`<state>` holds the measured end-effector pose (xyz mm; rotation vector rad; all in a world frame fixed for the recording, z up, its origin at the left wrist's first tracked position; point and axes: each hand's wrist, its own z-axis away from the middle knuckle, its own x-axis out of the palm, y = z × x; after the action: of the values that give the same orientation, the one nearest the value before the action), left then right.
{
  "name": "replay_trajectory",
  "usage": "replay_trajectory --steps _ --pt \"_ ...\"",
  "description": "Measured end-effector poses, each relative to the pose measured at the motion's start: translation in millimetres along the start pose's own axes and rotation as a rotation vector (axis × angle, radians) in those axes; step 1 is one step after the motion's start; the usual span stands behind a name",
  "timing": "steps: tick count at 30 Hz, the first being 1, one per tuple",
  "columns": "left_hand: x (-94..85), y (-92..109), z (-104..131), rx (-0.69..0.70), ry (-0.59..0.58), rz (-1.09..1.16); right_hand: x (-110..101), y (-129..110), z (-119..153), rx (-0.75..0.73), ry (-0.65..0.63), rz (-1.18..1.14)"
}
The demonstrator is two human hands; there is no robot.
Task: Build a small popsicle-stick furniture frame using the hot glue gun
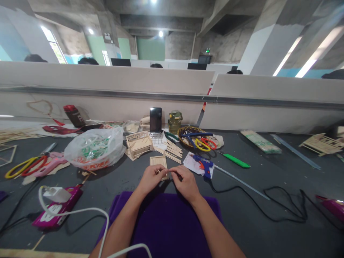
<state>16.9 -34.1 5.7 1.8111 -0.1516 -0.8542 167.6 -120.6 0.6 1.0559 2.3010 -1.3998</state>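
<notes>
My left hand (152,177) and my right hand (186,181) meet at the fingertips, in front of a small slatted piece made of wooden sticks (157,161). Both hands are closed in a pinch. What they pinch, if anything, is too small to make out. Part of the slatted piece is hidden behind my left fingers. Just beyond it stands a little wooden stick model (139,145), with loose wooden sticks (172,150) lying to its right. Nearest my right hand is a blue glue gun (203,164) on white paper, a long glue stick (242,182) at its back.
A plastic bag (72,150), scissors (21,166), a pink glue gun (52,164) and a power strip (60,209) lie left. A white cable (88,210) crosses my left forearm. Behind are a phone (156,120), a bottle (175,122) and a basket (185,143); right, a green cutter (236,160).
</notes>
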Motion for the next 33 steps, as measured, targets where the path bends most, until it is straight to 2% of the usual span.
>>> replay_trajectory --steps 33 --pt "-0.1 0.4 0.1 -0.002 -0.009 0.018 -0.1 -0.6 0.2 -0.011 0.003 0.006"
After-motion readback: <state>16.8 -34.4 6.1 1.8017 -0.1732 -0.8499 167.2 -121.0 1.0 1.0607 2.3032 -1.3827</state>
